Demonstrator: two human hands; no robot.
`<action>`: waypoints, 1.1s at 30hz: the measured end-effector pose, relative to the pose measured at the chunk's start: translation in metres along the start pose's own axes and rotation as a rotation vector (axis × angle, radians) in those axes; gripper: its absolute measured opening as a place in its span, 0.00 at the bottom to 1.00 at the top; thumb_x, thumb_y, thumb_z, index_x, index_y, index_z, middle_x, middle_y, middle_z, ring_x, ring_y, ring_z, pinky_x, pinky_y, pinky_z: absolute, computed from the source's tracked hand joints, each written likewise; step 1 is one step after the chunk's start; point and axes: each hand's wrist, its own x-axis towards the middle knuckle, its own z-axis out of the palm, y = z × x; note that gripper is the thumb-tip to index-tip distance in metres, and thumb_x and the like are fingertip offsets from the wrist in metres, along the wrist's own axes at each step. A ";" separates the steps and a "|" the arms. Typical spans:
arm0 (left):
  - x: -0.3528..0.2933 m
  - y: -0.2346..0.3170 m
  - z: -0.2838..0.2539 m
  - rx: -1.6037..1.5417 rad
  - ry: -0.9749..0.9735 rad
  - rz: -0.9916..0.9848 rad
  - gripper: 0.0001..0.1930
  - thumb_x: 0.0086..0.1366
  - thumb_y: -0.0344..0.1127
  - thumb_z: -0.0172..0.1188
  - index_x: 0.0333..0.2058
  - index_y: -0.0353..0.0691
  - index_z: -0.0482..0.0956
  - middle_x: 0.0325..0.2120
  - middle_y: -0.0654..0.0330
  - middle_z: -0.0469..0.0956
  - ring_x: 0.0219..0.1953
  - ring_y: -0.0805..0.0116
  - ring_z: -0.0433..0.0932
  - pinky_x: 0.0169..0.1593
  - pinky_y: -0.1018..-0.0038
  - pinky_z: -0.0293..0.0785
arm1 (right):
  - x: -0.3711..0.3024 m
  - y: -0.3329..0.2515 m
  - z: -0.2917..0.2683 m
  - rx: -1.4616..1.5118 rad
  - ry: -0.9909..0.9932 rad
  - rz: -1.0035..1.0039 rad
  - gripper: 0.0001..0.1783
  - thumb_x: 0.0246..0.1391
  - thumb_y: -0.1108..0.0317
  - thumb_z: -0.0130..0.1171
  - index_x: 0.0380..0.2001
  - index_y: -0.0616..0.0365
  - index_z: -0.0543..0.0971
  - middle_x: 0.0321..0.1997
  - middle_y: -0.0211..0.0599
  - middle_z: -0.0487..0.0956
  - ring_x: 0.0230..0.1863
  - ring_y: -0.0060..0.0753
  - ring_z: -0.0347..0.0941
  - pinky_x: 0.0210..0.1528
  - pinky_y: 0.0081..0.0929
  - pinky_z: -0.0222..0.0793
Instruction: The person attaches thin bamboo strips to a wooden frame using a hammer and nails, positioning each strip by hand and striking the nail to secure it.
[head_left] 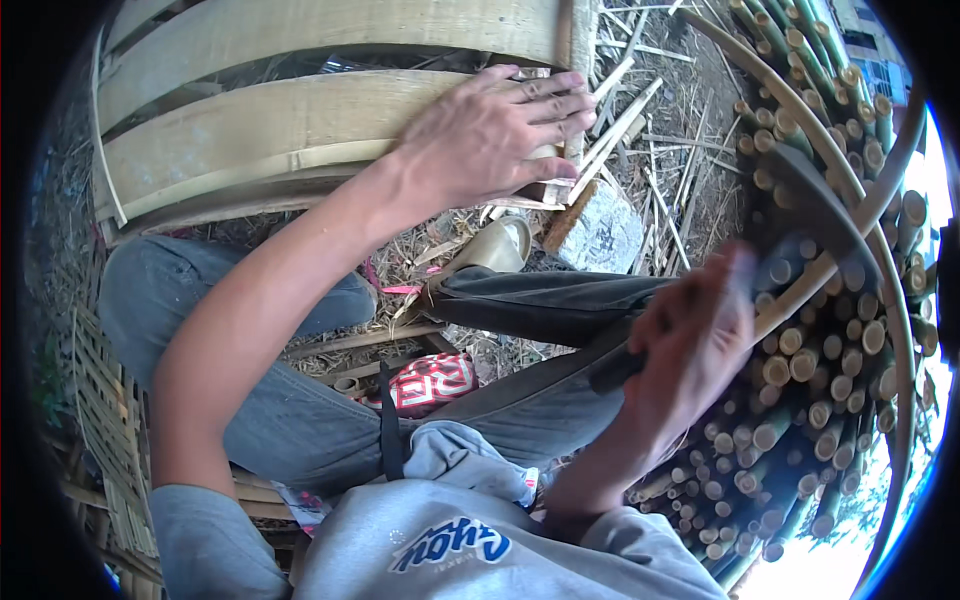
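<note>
A slatted bamboo frame (270,130) of wide, pale split-bamboo slats lies at the upper left. My left hand (500,130) rests palm down across its right end, fingers stretched out over the end rail (575,60). Whether anything lies beneath that palm is hidden. At the right, my right hand (690,330) is wrapped round the dark handle of a hammer (820,210). The hammer is raised, apart from the frame, and its dark head lies crosswise to the handle. Motion blurs the hand and the head.
A pale stone block (600,228) sits by the frame's near right corner. Thin bamboo strips (625,130) litter the ground beyond it. Cut bamboo poles (800,370) are stacked at the right, behind crossed curved poles (890,200). A red patterned packet (430,385) lies between my legs.
</note>
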 end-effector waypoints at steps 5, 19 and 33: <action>-0.004 0.005 0.006 0.041 0.037 0.010 0.37 0.69 0.70 0.46 0.66 0.53 0.71 0.69 0.68 0.67 0.73 0.72 0.60 0.74 0.53 0.59 | 0.010 0.056 -0.016 -0.397 -0.317 0.042 0.26 0.71 0.42 0.52 0.26 0.51 0.72 0.15 0.16 0.62 0.14 0.09 0.55 0.16 0.14 0.46; -0.007 0.002 0.002 0.088 -0.028 0.012 0.47 0.57 0.72 0.62 0.70 0.56 0.64 0.71 0.67 0.64 0.72 0.68 0.63 0.75 0.53 0.57 | 0.035 0.029 -0.001 -1.112 -0.482 -0.399 0.28 0.75 0.47 0.46 0.27 0.59 0.73 0.18 0.21 0.63 0.20 0.16 0.54 0.24 0.25 0.53; -0.007 0.002 -0.001 0.106 -0.106 -0.003 0.40 0.62 0.70 0.59 0.67 0.56 0.69 0.72 0.67 0.63 0.73 0.70 0.61 0.75 0.53 0.56 | 0.032 -0.015 -0.003 -1.052 -0.503 -0.405 0.26 0.72 0.50 0.51 0.33 0.65 0.76 0.19 0.57 0.75 0.24 0.67 0.73 0.28 0.47 0.68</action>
